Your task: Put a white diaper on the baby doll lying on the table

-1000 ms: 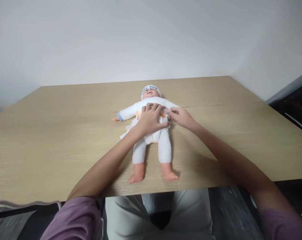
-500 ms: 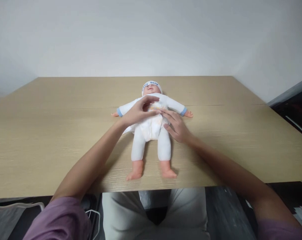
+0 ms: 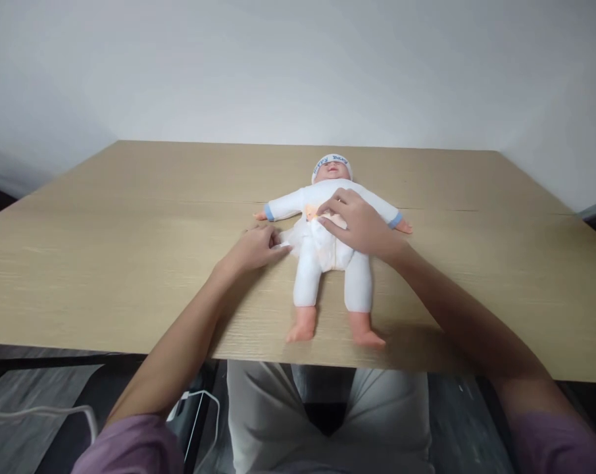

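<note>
A baby doll point(image 3: 305, 197) in a white suit with blue cuffs and a lettered headband lies on its back, arms spread and feet toward me. Around its hips is a white diaper point(image 3: 333, 255), its left side wing point(image 3: 294, 238) stretched out beyond the doll's body. My left hand point(image 3: 261, 247) pinches the end of that wing, close to the tabletop. Over the doll's belly, my right hand point(image 3: 360, 224) rests with curved fingers and the thumb apart, touching the diaper's front. It covers part of the diaper's upper edge.
The doll lies on a wide wooden table point(image 3: 130, 263) with a seam across it. A pale wall point(image 3: 298, 72) stands behind. Below the front edge are my legs point(image 3: 258, 415) and a white cable point(image 3: 214, 401) at the left.
My left hand has moved from the doll's belly out to the diaper's left wing and closed on it. My right hand has shifted up onto the belly. The view has turned slightly left.
</note>
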{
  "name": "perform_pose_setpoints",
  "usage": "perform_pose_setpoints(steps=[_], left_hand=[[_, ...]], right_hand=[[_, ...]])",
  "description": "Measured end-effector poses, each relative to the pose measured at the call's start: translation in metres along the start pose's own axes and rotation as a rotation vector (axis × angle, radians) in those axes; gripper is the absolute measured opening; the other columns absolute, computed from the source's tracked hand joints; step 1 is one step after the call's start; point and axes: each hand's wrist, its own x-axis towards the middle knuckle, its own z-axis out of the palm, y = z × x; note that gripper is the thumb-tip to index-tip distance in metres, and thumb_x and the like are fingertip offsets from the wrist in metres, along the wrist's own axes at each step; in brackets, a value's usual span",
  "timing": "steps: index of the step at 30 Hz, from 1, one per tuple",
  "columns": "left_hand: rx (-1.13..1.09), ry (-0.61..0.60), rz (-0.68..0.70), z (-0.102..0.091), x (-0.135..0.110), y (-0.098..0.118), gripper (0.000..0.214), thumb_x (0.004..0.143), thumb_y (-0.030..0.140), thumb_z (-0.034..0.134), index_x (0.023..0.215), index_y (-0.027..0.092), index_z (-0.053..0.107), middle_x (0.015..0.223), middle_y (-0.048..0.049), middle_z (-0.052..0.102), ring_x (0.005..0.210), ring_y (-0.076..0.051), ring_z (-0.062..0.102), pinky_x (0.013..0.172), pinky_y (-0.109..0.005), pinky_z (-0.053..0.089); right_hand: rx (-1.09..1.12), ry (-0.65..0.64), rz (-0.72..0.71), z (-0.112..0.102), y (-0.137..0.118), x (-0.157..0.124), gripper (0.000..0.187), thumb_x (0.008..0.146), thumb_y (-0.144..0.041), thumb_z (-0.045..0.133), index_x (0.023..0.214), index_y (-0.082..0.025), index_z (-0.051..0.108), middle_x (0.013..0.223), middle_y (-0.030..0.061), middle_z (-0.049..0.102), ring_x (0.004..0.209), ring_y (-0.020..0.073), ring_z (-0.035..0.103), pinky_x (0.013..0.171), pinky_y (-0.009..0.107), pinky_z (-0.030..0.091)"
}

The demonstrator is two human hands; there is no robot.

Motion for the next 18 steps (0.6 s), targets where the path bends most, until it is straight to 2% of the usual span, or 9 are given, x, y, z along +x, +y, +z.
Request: perform_pose_setpoints(steps=[3,6,10,12,14,18], left_hand=[[-0.05,-0.07,-0.058,-0.005,-0.002,0.002,0.041,0.091,0.059,0.069,0.074,0.023,0.058,0.079,-0.0059,0.068,0.076,-0.023,0.057,0.071,-0.035,0.037],[-0.295,-0.133,-0.122,-0.011,0.001,0.001,0.047,0.093,0.062,0.065,0.069,0.022,0.056,0.069,-0.002,0.059,0.064,-0.018,0.048,0.064,-0.032,0.032],[-0.708,0.018,-0.149,-0.016,0.025,0.008,0.044,0.087,0.056,0.067,0.064,0.021,0.052,0.066,-0.0001,0.049,0.063,-0.014,0.042,0.063,-0.031,0.031],[-0.803,0.076,-0.145,-0.015,0.042,0.021,0.042,0.085,0.051,0.068,0.061,0.021,0.052,0.065,-0.0006,0.049,0.063,-0.014,0.042,0.063,-0.03,0.033],[-0.807,0.092,-0.126,-0.012,0.058,0.039,0.041,0.087,0.049,0.069,0.062,0.021,0.055,0.064,-0.0012,0.051,0.064,-0.014,0.044,0.063,-0.03,0.035],[-0.81,0.05,0.0,-0.001,0.075,0.075,0.039,0.098,0.048,0.062,0.072,0.019,0.066,0.074,-0.0042,0.063,0.072,-0.017,0.055,0.069,-0.031,0.043]], right_hand=[[-0.006,-0.091,0.079,0.006,-0.006,0.02,0.016,0.105,-0.035,0.065,0.106,-0.022,0.073,0.101,0.0062,0.066,0.099,0.0259,0.063,0.094,0.042,0.049],[-0.004,-0.086,0.114,0.012,-0.007,0.024,0.009,0.099,-0.031,0.07,0.1,-0.023,0.072,0.094,0.0036,0.063,0.094,0.0244,0.062,0.09,0.039,0.047],[0.017,-0.113,0.101,0.012,-0.004,0.021,0.008,0.096,-0.029,0.071,0.101,-0.023,0.075,0.097,0.0044,0.064,0.098,0.0259,0.062,0.093,0.04,0.047],[0.04,-0.13,0.122,0.01,-0.005,0.02,0.009,0.096,-0.029,0.07,0.101,-0.023,0.075,0.097,0.0048,0.065,0.099,0.0265,0.061,0.094,0.041,0.046],[0.074,-0.13,0.166,0.008,-0.007,0.021,0.011,0.095,-0.031,0.071,0.103,-0.023,0.073,0.096,0.0044,0.065,0.097,0.0264,0.061,0.093,0.041,0.046],[0.199,-0.087,0.294,0.012,-0.007,0.023,0.036,0.094,-0.035,0.074,0.126,-0.021,0.065,0.094,0.0019,0.066,0.094,0.0255,0.064,0.087,0.038,0.047]])
